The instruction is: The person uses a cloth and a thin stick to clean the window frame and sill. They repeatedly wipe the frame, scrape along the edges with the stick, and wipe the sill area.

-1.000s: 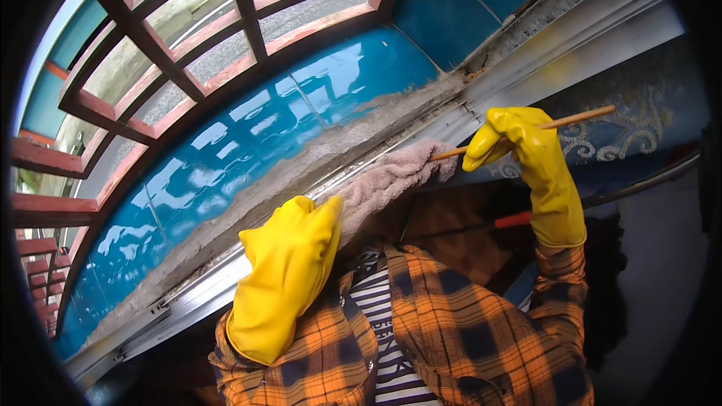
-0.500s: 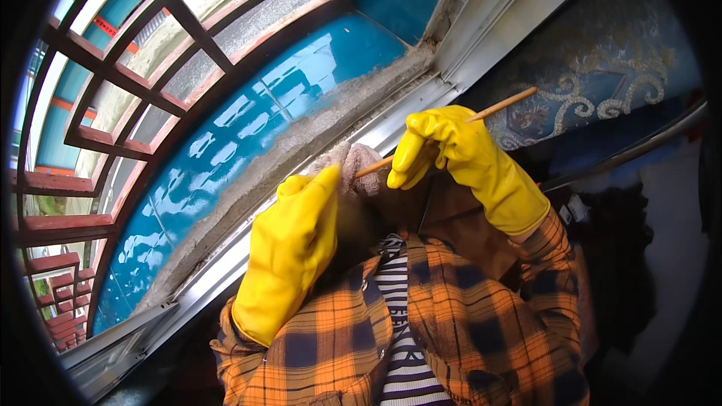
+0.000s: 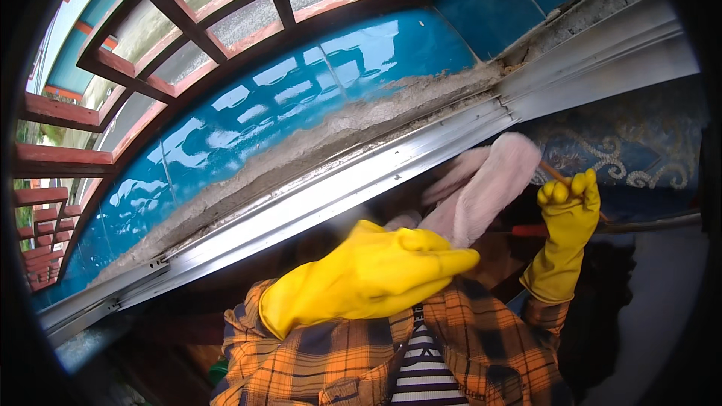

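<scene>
My right hand [image 3: 569, 199], in a yellow rubber glove, is closed around a thin wooden stick [image 3: 555, 174] at the right. A fluffy pink cloth [image 3: 489, 188] hangs in loose folds at the stick's upper end and slopes down to my left hand. My left hand [image 3: 376, 271], gloved the same way, lies across the front of my chest with its fingers pressed together on the cloth's lower part. The glove hides where the cloth is gripped.
A metal window track [image 3: 323, 195] runs diagonally past my hands. Beyond it are a rough cement strip [image 3: 301, 158], a wet blue tiled ledge [image 3: 248, 113] and a reddish-brown window grille [image 3: 180, 22]. Patterned dark fabric [image 3: 632, 135] lies at the right.
The cloth, bunched at the stick's end before, is now spread out in longer folds. My right hand moved right and down with the stick; my left hand moved right and turned sideways.
</scene>
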The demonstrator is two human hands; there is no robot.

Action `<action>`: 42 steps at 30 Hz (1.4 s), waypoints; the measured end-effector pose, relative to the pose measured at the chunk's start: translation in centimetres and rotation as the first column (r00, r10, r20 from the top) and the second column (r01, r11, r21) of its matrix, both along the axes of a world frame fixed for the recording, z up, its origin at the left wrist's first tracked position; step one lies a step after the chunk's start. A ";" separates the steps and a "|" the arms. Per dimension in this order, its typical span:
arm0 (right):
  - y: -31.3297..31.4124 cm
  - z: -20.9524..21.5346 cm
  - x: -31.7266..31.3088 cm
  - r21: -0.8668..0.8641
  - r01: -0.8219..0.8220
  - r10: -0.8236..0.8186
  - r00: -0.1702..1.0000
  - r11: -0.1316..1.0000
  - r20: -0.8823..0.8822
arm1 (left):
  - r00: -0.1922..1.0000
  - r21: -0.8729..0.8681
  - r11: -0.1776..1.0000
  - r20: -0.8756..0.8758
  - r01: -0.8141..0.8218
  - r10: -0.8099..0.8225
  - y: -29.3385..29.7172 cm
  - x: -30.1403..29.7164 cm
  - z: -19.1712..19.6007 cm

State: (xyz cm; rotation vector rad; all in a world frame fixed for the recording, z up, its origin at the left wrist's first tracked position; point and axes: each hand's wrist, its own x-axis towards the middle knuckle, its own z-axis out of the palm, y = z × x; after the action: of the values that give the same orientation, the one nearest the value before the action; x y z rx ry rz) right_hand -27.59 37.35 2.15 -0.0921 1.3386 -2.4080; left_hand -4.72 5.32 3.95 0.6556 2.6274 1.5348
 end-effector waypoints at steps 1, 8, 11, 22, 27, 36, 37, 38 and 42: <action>-0.6 0.5 -0.1 -0.013 0.049 -0.048 0.998 0.999 0.038 | 0.984 0.007 0.987 -0.083 -0.159 0.160 -0.2 0.5 0.9; -7.9 7.2 0.1 0.590 -0.152 0.417 0.841 0.793 -0.344 | 0.705 -0.378 0.608 -0.216 -0.698 0.675 -1.9 2.5 2.4; -11.0 9.5 -1.1 0.690 -0.288 0.592 0.767 0.664 -0.249 | 0.723 -0.355 0.636 -0.228 -0.685 0.652 -2.8 3.7 0.6; -21.7 5.1 1.2 0.523 -0.761 0.825 0.536 0.383 0.177 | 0.591 -0.245 0.538 -0.323 -0.807 0.739 -2.9 5.2 -0.8; -22.1 3.6 8.7 0.341 -0.801 0.840 0.539 0.492 0.055 | 0.543 -0.135 0.530 -0.311 -0.837 0.780 -3.4 7.0 -1.8; -9.2 -3.7 8.0 -0.313 -0.219 0.369 0.724 0.924 0.582 | 0.677 -0.094 0.900 -0.693 -0.426 0.248 3.0 5.5 -4.7; -7.4 -3.3 7.4 -0.216 -0.226 0.302 0.837 0.950 0.456 | 0.709 -0.247 0.843 -0.675 -0.478 0.204 0.8 5.3 -1.7; -5.7 -3.4 6.1 -0.332 -0.348 0.437 0.865 0.877 0.248 | 0.773 -0.185 0.871 -0.569 -0.455 0.282 0.6 5.5 -1.4; -3.8 1.1 4.7 -0.217 0.078 -0.024 0.970 0.973 0.241 | 0.777 -0.007 0.817 -0.314 -0.577 0.546 -1.3 5.2 2.1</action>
State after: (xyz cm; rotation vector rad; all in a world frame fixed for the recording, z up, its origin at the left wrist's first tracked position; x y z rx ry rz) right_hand -22.86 33.50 3.22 0.1672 0.9705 -2.5125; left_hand 0.46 4.06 6.03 0.0754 3.3316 1.4805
